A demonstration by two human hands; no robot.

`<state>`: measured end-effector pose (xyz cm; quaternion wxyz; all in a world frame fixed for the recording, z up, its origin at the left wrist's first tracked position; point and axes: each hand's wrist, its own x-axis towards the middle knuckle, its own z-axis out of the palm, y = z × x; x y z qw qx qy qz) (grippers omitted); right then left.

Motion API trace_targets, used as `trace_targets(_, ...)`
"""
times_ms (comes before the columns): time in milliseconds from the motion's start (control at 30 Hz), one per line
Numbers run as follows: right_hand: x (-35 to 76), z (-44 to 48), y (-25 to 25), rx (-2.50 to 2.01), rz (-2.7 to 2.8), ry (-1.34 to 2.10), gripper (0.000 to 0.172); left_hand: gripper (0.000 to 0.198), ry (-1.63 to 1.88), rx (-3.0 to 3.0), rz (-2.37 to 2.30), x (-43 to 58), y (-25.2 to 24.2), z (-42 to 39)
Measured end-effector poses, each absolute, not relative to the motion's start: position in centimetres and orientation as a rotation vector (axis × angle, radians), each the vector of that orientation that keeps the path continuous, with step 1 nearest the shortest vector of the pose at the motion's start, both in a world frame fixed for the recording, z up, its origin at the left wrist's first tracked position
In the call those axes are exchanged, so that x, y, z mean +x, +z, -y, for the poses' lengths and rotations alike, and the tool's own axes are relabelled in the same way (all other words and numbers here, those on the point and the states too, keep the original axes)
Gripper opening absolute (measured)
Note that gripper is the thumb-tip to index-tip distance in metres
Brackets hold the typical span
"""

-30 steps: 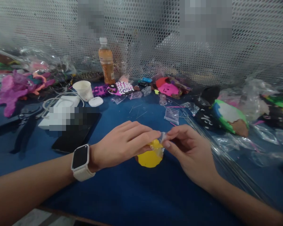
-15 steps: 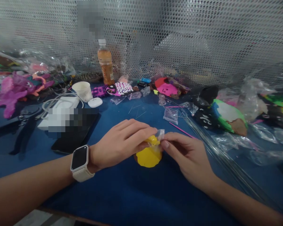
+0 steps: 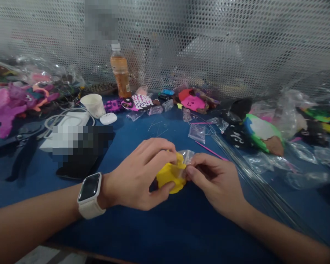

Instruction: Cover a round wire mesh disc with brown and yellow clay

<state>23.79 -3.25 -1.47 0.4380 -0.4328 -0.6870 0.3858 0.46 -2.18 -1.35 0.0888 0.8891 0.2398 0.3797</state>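
A round, flattened piece of yellow clay lies low over the blue table. My left hand, with a watch on its wrist, curls over it, the thumb at the lower edge and the fingers across the top. A small clear plastic bag rises from the upper right side of the clay, with some yellow clay at its mouth. Pinched between the thumb and fingers of my right hand is the bag's near side. Fingers cover part of where bag and clay meet.
To the left are a black phone, a white box, a paper cup and a drink bottle. Long clear rods run along the right. Colourful clay figures and plastic bags line the back, before a perforated metal panel.
My left hand has opened wider, its thumb moving down onto the round clay's lower edge. My right hand keeps its pinch on the bag. The view has shifted slightly.
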Motion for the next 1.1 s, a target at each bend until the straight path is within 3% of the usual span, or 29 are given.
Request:
trace_targets(167, 23.6, 3.5, -1.6, -1.043, 1.802, 0.881, 0.010, 0.012, 0.974, 2.557, -0.769, 1.4, -1.5, 3.2)
trace_targets(767, 23.5, 3.5, -1.4, -0.981, 1.987, 0.798, 0.011, 0.014, 0.974, 2.245, -0.912, 1.3, -1.4, 3.1)
trace_targets(1100, 23.6, 3.5, -1.5, -0.923, 1.993, 0.581, 0.015, 0.016, 1.016, 2.423, -0.795, 1.5, -1.8, 2.8)
